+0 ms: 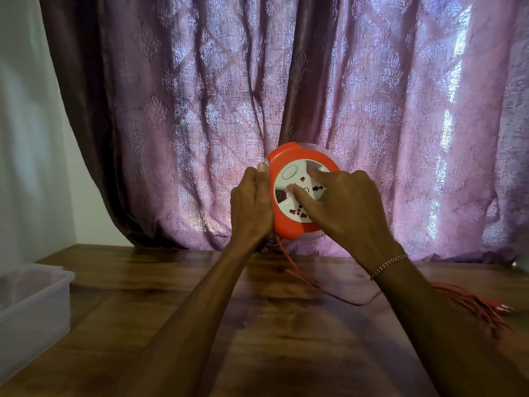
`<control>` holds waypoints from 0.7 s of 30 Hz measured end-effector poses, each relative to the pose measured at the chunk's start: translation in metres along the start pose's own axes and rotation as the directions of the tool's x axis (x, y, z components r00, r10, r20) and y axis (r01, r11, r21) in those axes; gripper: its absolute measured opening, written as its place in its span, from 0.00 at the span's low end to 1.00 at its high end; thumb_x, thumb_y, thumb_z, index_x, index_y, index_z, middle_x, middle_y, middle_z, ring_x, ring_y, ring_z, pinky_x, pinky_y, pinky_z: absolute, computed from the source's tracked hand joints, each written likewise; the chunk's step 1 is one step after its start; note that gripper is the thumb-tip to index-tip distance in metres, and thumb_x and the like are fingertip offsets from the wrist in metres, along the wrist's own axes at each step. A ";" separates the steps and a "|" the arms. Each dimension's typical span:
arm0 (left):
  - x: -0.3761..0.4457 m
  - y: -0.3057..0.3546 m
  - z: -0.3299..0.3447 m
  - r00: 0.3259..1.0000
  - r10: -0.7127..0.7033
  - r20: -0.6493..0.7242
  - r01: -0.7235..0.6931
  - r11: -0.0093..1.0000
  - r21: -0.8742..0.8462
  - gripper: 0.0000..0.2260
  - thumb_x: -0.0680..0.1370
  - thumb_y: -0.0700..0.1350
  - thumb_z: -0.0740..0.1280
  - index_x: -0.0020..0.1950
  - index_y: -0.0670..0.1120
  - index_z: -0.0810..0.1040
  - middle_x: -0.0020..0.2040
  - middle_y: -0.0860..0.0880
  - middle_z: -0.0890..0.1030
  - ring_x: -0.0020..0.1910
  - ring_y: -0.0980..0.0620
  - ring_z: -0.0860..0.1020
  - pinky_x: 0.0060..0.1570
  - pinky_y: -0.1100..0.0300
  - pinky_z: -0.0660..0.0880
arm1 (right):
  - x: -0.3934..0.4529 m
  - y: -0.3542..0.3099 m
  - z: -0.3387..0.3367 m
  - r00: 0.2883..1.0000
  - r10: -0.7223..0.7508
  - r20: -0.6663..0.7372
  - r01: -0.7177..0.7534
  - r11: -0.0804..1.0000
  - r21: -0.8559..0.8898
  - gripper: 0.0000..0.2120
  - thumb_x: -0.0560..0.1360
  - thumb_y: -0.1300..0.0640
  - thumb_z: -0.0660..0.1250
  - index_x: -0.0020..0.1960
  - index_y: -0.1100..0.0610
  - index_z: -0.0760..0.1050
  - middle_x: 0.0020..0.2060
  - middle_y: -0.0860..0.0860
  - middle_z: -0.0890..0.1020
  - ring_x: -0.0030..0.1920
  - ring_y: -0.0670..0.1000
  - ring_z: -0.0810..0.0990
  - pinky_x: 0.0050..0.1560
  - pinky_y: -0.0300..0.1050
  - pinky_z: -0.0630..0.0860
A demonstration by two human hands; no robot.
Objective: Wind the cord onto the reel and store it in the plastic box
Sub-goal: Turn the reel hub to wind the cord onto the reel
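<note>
A room in a home: a patterned mauve fabric curtain (372,110) with daylight glowing through it fills the upper frame, a plain pale painted wall (25,124) stands at the left, and a dark wood-grain desk (257,339) spans the bottom.

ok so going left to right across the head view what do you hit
plastic box at the left edge → left hand gripping the reel's rim → orange and white cord reel → right hand with fingers on the reel's white face → bundle of loose red cord on the wooden table at the right
</note>
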State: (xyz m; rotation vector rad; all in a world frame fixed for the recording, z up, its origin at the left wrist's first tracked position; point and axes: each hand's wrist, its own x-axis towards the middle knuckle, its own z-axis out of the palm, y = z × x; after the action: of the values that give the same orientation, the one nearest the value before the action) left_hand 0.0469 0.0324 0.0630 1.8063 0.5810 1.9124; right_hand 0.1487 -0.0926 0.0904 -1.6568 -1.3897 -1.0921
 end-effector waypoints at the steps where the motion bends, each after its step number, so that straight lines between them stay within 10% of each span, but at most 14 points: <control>1: 0.000 0.000 0.000 1.000 -0.001 -0.003 0.001 1.000 -0.001 0.27 0.82 0.65 0.50 0.45 0.45 0.75 0.38 0.47 0.81 0.40 0.44 0.80 0.45 0.39 0.76 | 0.001 0.001 0.000 1.000 -0.024 0.013 0.024 1.000 0.007 0.26 0.76 0.35 0.60 0.67 0.50 0.75 0.46 0.56 0.86 0.46 0.62 0.83 0.44 0.52 0.80; 7: 0.000 0.003 -0.003 1.000 -0.023 -0.016 0.023 1.000 0.014 0.26 0.81 0.65 0.49 0.42 0.46 0.74 0.37 0.50 0.80 0.38 0.49 0.78 0.45 0.40 0.76 | 0.004 0.009 -0.003 0.990 -0.132 -0.051 0.138 0.982 0.132 0.16 0.75 0.49 0.69 0.61 0.52 0.80 0.49 0.54 0.81 0.52 0.57 0.74 0.45 0.52 0.76; 11: 0.001 0.004 -0.004 0.997 -0.075 0.005 0.075 0.997 -0.019 0.27 0.82 0.65 0.49 0.48 0.46 0.78 0.43 0.49 0.83 0.45 0.45 0.81 0.50 0.39 0.78 | 0.008 0.017 -0.003 0.991 0.125 -0.055 -0.109 0.967 0.231 0.24 0.72 0.44 0.71 0.65 0.50 0.71 0.58 0.55 0.73 0.58 0.57 0.71 0.49 0.40 0.64; 18: 0.005 0.001 -0.008 0.988 -0.105 0.116 0.115 0.990 -0.078 0.18 0.83 0.63 0.51 0.45 0.52 0.70 0.36 0.59 0.80 0.35 0.57 0.77 0.40 0.49 0.76 | 0.013 0.029 -0.007 0.967 0.150 0.205 -0.243 0.788 0.566 0.31 0.71 0.46 0.75 0.70 0.38 0.66 0.51 0.41 0.80 0.46 0.35 0.78 0.43 0.23 0.69; 21: 0.014 -0.002 -0.011 0.965 -0.142 0.219 0.160 0.985 -0.069 0.15 0.82 0.59 0.53 0.41 0.51 0.65 0.31 0.55 0.76 0.34 0.47 0.76 0.35 0.44 0.72 | 0.013 0.033 -0.006 0.962 0.157 0.223 -0.266 0.717 0.644 0.30 0.70 0.49 0.76 0.69 0.39 0.69 0.54 0.40 0.80 0.51 0.35 0.79 0.51 0.35 0.78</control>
State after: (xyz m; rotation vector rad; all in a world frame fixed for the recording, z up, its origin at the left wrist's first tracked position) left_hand 0.0352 0.0418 0.0726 1.8268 0.5361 1.5939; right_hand 0.1815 -0.0988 0.1050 -1.3163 -1.4145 -0.2555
